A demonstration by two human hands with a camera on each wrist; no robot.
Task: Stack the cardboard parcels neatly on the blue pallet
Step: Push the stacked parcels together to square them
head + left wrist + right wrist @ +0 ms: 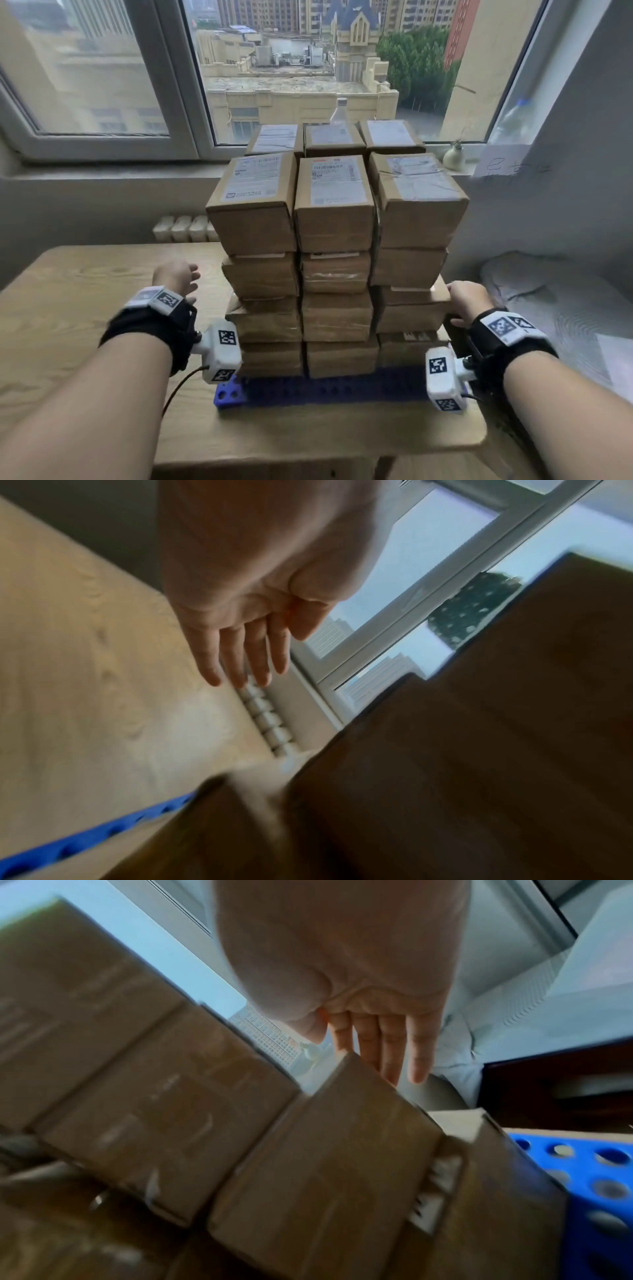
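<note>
Brown cardboard parcels [334, 240] stand in three columns, several layers high, on the blue pallet [322, 390] at the table's front. My left hand [178, 275] hovers just left of the stack with straight fingers [246, 656], apart from the boxes and holding nothing. My right hand [467, 301] is at the stack's right side, level with a parcel [412, 308] that sticks out to the right. Its straight fingers [387, 1047] lie by that parcel's [329, 1150] far corner. The pallet's holed blue edge [582, 1172] shows below.
The wooden table [85, 308] has free surface left of the stack. A window sill behind holds a bottle [339, 111] and a small vase [454, 156]. A bed with grey bedding [555, 308] lies to the right. A white radiator [185, 228] sits behind the table.
</note>
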